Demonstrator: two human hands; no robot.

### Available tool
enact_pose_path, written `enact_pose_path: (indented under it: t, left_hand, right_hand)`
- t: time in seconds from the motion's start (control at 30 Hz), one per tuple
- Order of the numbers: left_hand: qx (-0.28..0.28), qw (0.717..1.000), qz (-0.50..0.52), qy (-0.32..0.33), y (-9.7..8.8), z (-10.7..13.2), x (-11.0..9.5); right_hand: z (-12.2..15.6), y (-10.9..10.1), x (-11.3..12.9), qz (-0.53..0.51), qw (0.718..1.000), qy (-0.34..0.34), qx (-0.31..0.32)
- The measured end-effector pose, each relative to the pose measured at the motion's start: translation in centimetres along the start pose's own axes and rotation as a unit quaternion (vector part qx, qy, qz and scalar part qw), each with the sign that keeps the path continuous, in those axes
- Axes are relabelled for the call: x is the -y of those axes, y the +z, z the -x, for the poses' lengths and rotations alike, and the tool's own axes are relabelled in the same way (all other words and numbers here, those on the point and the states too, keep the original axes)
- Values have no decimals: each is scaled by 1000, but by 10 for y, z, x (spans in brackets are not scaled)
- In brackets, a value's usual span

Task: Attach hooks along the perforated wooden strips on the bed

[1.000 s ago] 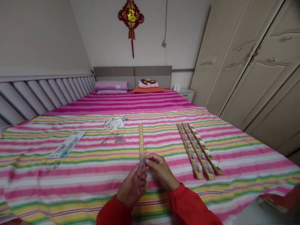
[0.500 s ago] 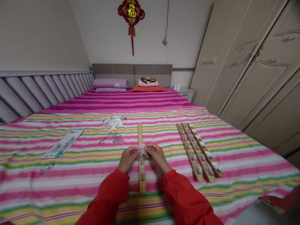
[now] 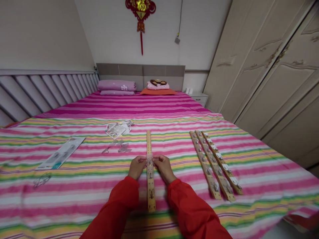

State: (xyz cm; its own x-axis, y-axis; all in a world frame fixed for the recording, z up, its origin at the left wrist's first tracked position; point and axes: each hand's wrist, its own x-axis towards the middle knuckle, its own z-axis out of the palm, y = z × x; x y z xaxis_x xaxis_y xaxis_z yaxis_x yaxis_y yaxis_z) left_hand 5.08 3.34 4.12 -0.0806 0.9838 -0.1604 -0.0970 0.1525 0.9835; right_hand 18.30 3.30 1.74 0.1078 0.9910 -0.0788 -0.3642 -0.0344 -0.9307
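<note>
The grips of the left hand (image 3: 136, 167) and right hand (image 3: 163, 168) clamp a clear adhesive hook (image 3: 149, 158) from either side, squarely centred at the wooden strip (image 3: 151, 189) on the striped bedsheet (image 3: 74, 199).

- The left hand (image 3: 137, 167) and right hand (image 3: 163, 169) have moved up the wooden strip (image 3: 151, 202) since the first picture, and now sit on either side of it.
- Their fingers (image 3: 156, 160) have closed in on a small clear piece (image 3: 149, 157), pinching it against the strip.
- More of the strip's lower end now shows below the hands, with a metal hook (image 3: 151, 194) in view.
- The red sleeves (image 3: 122, 199) reach further up the bedspread (image 3: 74, 196).
- The view has tilted, so the red knot hanging (image 3: 140, 13) is now cut off by the top edge.
</note>
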Motion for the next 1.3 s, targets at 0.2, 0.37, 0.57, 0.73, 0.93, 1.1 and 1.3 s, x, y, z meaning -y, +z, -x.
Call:
enact_pose_path:
  t: [0.2, 0.37, 0.57, 0.73, 0.93, 1.1, 1.3]
  left_hand:
    - [-5, 1000, -9, 19, 0, -3, 8]
    - [-9, 999, -34, 32, -1, -4, 13]
    - [-27, 996, -67, 56, 0, -3, 15]
    - [-39, 995, -68, 53, 0, -4, 19]
    - [-12, 996, -51, 76, -1, -4, 26]
    - [-5, 993, -73, 92, -3, -1, 21]
    - [22, 986, -112, 120, -5, -3, 23]
  right_hand:
    - [-2, -2, -8, 4, 1000, -10, 10]
    - [-3, -3, -12, 10, 1000, -16, 5]
    - [-4, -3, -16, 24, 1000, -20, 0]
    - [-5, -3, -19, 44, 998, -32, -9]
    - [-4, -6, -21, 63, 996, -55, 2]
    - [-2, -11, -20, 159, 979, -118, 47]
    - [0, -14, -15, 319, 928, -168, 98]
